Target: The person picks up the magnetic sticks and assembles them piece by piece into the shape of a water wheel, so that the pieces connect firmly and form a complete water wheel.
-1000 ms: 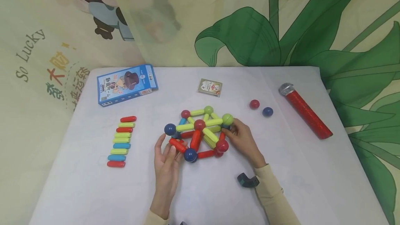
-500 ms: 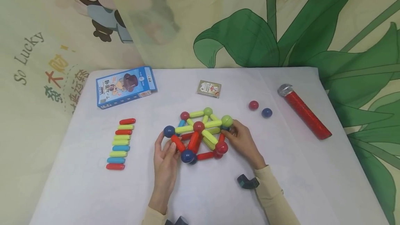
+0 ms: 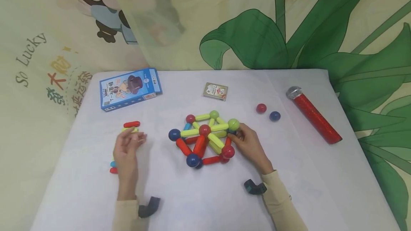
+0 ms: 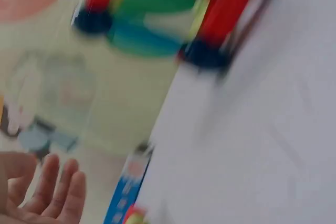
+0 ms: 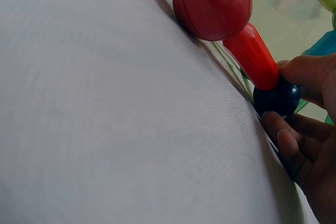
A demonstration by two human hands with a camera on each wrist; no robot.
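In the head view, a frame of magnetic rods and balls (image 3: 199,146) stands mid-table, in red, yellow-green and blue. My right hand (image 3: 250,145) is at its right side; the right wrist view shows thumb and fingers pinching a dark blue ball (image 5: 277,99) at a red rod's (image 5: 254,56) end. My left hand (image 3: 127,149) is over the row of loose rods at the left, fingers loosely bent and apart. It covers most of the row; a red rod (image 3: 131,124) shows beyond it. No held thing shows in the left hand (image 4: 50,195) in the blurred left wrist view.
A blue box (image 3: 128,88) lies at the back left and a small card box (image 3: 215,91) at the back middle. A loose red ball (image 3: 261,108) and blue ball (image 3: 274,116) lie right of the frame. A red microphone-shaped tube (image 3: 316,117) is farther right.
My left hand has let go of the frame's left side and moved left to the loose rods. A red rod at the frame's left front swung into line between two blue balls. The right hand stays put.
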